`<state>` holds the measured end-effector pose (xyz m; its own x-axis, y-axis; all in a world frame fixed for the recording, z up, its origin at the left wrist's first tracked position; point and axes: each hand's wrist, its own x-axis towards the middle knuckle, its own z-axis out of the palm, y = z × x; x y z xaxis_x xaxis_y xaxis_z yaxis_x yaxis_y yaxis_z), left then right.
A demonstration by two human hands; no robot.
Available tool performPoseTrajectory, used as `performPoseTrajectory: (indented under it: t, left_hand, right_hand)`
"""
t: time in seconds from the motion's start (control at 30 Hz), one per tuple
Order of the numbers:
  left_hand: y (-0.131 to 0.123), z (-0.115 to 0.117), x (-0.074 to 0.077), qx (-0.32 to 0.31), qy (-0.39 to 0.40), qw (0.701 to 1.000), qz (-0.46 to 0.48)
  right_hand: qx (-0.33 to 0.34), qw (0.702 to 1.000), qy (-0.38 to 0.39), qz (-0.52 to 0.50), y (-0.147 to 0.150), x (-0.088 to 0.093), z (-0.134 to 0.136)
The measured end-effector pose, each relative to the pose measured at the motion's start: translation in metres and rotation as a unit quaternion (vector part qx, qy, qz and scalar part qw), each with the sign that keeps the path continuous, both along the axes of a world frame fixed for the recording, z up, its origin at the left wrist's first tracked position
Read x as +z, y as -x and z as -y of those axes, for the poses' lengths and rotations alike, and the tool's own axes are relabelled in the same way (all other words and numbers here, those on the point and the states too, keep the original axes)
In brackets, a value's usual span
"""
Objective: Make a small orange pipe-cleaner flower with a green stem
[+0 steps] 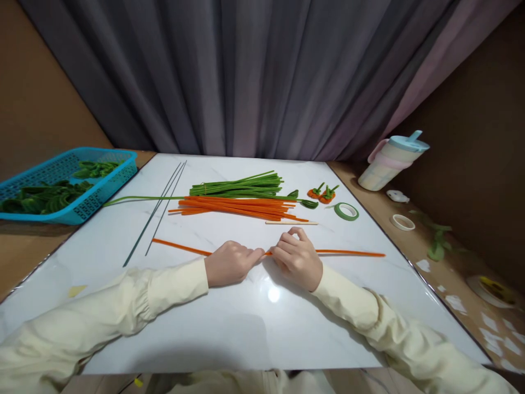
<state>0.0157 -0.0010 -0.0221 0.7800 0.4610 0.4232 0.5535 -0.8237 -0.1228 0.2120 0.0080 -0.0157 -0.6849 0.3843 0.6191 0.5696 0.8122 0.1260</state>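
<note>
A long orange pipe cleaner (350,253) lies crosswise in front of me, low over the white board. My left hand (232,264) is closed around its middle, thumb and finger pinching it. Close beside, my right hand (297,260) grips it too, with curled fingers. A short orange piece shows between the two hands; the ends stick out to both sides. Just beyond the right hand lies a thin wooden stick (291,222). Behind it is a pile of orange pipe cleaners (238,208), with a bundle of green pipe cleaners (241,186) farther back.
Two small orange-and-green pieces (328,195) sit near a roll of green tape (346,212). Thin dark green wires (158,210) lie on the left. A blue basket (77,205) holds green leaf shapes. At the right stand a tumbler (388,161) and a white ring (402,221).
</note>
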Motion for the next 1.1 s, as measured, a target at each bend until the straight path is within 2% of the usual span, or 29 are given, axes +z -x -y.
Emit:
performPoseTrajectory:
  t: [0.2,0.37,0.6,1.1]
  left_hand:
    - [0.0004,0.0011,0.0025,0.025,0.003,1.0,0.007]
    - [0.0012,0.0006,0.0016,0.037,0.01,0.999,-0.001]
    - [0.0005,0.0001,0.0016,0.041,0.009,0.999,-0.009]
    - [0.0022,-0.0007,0.0005,0.021,0.03,0.999,-0.015]
  right_hand:
    - [-0.021,0.998,0.005,-0.057,-0.0019,0.0044,-0.0023]
    - [-0.01,0.999,-0.008,-0.033,-0.0031,0.0069,-0.0017]
    - [0.007,0.996,-0.087,-0.02,-0.0039,0.0059,-0.0017]
    - [0.041,0.994,-0.095,0.028,-0.0036,0.0056,-0.0039]
